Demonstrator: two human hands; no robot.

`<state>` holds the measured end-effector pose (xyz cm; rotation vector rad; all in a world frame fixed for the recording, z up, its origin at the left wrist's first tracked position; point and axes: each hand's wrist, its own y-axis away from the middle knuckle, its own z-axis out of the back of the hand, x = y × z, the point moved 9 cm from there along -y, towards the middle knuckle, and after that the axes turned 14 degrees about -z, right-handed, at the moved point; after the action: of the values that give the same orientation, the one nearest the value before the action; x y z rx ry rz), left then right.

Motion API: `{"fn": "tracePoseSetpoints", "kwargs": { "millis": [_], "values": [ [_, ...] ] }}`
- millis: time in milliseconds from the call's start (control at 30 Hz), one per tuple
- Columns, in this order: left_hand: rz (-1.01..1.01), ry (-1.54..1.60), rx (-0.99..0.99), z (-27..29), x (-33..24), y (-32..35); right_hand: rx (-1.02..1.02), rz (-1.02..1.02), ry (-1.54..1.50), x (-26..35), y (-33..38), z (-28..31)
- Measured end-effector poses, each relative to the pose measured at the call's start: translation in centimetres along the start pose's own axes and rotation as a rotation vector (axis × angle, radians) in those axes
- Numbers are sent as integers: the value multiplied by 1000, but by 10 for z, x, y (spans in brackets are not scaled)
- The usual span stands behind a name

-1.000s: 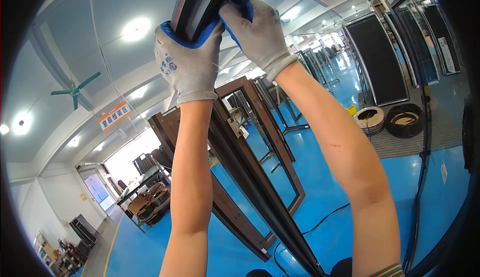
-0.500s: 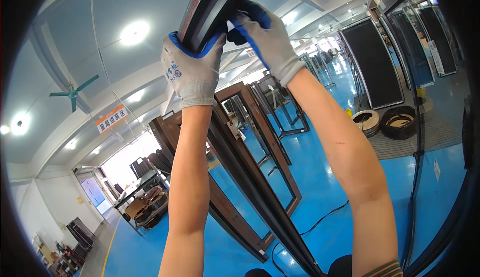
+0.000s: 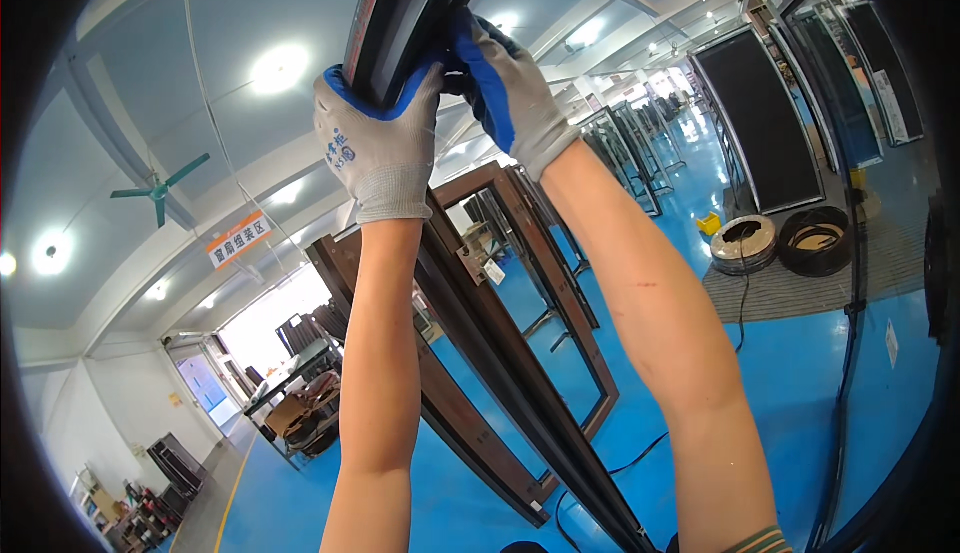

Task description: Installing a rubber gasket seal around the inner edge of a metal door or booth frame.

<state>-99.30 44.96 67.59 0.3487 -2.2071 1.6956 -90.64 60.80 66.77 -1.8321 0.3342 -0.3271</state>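
Observation:
Above me, a dark window frame [image 3: 398,41] with a reddish-printed film strip along one edge slants up out of view. My left hand [image 3: 375,153], in a grey glove with a blue palm, is closed around its profile from the near side. My right hand [image 3: 520,103], gloved alike, is at the frame's right side with its fingers curled in against the left fingertips. Its fingertips are partly hidden, so what they pinch cannot be made out. Below the hands, a long dark upright [image 3: 500,363] runs down to the floor near my feet.
Brown window frames [image 3: 600,378] stand just beyond. To the right are a dark screen panel [image 3: 758,123], coiled rolls [image 3: 745,245] and a glass panel [image 3: 885,393]. A loaded workbench [image 3: 305,373] stands left. A black cable [image 3: 640,453] lies across the blue floor.
My right hand has moved left and slightly down along the frame, closer to my left hand. The left hand keeps its grip, and the whole view has shifted slightly.

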Motion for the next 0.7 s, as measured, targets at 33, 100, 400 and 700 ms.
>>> {"fn": "tracePoseSetpoints", "kwargs": {
  "millis": [33,100,400,700],
  "values": [
    [-7,15,-4,1,1,0,10,-28,-18,4,4,-3],
    [-7,11,-2,3,-1,-2,-25,-53,6,22,19,-6],
    [-10,2,-19,5,-9,-5,-163,195,627,81,45,-5],
    [15,-29,-3,5,-3,-5,-131,206,957,110,34,-15]
  ]
}}
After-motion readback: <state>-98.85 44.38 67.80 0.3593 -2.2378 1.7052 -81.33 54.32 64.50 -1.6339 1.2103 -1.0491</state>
